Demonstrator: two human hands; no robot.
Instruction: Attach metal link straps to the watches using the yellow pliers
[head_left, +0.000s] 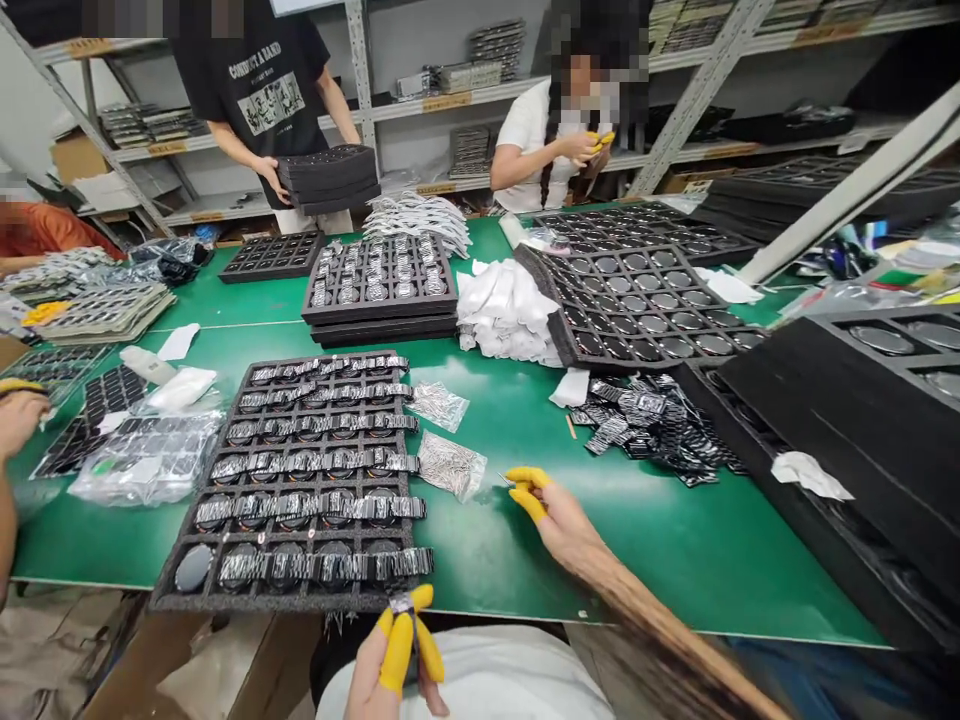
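Bright light here, with pale glare sitting on the glossy green tabletop (675, 530)! The bare right forearm (660, 622) smears into blur, and the wide-angle edges stretch.

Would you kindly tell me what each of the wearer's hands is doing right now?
Left hand: closed, holding a small shiny piece, partly hidden.
Right hand: pinched on a thin metal-looking piece, too small to identify.

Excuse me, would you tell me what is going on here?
The person's left hand grips a small dark piece near a foam tray of dark-banded watches. The right hand pinches a thin metal piece beside a bag of small silvery pieces. Across the table, a co-worker holds a stack of dark foam trays.
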